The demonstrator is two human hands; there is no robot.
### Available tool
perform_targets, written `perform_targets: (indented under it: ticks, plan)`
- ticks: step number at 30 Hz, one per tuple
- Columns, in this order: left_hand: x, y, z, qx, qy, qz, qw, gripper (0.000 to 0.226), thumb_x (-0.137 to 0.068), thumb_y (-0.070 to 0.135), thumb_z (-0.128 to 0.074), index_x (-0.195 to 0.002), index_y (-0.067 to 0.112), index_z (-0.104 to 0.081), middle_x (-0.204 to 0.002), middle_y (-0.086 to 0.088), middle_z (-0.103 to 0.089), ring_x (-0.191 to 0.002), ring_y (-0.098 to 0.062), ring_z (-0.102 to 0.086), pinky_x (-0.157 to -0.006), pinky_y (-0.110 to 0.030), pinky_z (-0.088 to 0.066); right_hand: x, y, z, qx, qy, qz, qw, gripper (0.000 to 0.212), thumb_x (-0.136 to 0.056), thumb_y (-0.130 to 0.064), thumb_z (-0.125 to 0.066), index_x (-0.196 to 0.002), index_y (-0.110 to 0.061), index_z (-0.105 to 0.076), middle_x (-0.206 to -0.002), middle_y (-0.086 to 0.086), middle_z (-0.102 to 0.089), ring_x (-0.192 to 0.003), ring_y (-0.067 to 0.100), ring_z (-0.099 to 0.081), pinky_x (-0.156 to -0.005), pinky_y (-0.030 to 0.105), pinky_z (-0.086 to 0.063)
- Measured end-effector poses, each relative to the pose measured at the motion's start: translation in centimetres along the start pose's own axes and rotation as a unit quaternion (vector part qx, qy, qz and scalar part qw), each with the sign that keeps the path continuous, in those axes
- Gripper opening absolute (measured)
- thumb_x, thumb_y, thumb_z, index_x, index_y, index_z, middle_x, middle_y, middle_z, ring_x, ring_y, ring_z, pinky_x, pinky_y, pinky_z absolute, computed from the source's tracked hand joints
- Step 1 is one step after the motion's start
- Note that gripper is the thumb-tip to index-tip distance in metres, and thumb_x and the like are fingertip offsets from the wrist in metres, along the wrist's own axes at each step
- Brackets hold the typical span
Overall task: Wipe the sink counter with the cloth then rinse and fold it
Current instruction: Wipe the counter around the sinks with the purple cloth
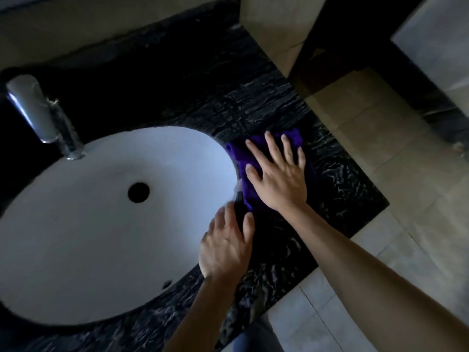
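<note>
In the head view, the person is working on the first step, the wiping. The right hand is lying flat with straight, spread fingers on the purple cloth and is pressing it onto the dark marbled tabletop, just right of the white sink. The left hand is resting at the sink's right rim, just near of the cloth; its fingers are a little bent and seem to hold nothing, though the dim light is making this hard to judge. The faucet is standing at the far left. I am judging that rinsing and folding are not yet done. The next move is probably calling for sliding the cloth over the rest of the tabletop with steady pressure. No brand, label or writing is readable.
</note>
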State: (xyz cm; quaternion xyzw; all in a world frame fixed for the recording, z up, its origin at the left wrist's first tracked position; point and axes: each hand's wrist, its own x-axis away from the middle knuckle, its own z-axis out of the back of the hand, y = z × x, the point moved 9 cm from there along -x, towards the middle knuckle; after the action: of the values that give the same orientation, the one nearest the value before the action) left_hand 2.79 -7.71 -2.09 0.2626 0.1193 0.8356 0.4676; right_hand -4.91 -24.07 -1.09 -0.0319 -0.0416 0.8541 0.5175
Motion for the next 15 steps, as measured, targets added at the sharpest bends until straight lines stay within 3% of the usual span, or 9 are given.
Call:
perform_targets:
  ticks: [7,11,15]
  plan:
    - [0.9,-0.3,0.7,0.050,0.011,0.024,0.998,0.070,-0.095,0.069,-0.006,-0.145,0.032,-0.039,-0.144,0.006,-0.056,-0.127,-0.021,-0.057,-0.092,-0.039,-0.048,1.1,-0.9,0.0,0.010,-0.002,0.025,1.000,0.058,-0.099,-0.057,-0.037,-0.156,-0.043,-0.032,-0.169,0.004,-0.025,-0.154,0.038,-0.021,-0.121,0.064,-0.015]
    - [1.2,-0.9,0.2,0.069,-0.007,0.045,0.997,0.063,-0.095,0.066,-0.011,-0.128,0.027,-0.048,-0.131,-0.003,-0.064,-0.115,-0.028,-0.062,-0.082,-0.040,-0.045,11.8,-2.5,0.3,-0.004,-0.002,0.020,1.000,0.058,-0.104,-0.060,-0.030,-0.158,-0.040,-0.028,-0.169,0.008,-0.023,-0.155,0.039,-0.018,-0.120,0.064,-0.017]
    - [0.8,-0.1,-0.1,0.087,-0.003,0.050,0.995,0.063,-0.096,0.067,-0.020,-0.138,0.026,-0.041,-0.137,-0.005,-0.060,-0.119,-0.032,-0.060,-0.093,-0.045,-0.047,19.0,-3.2,0.0,-0.023,-0.024,-0.022,0.999,0.064,-0.097,-0.068,-0.042,-0.154,-0.040,-0.036,-0.164,0.005,-0.036,-0.153,0.036,-0.028,-0.119,0.063,-0.023]
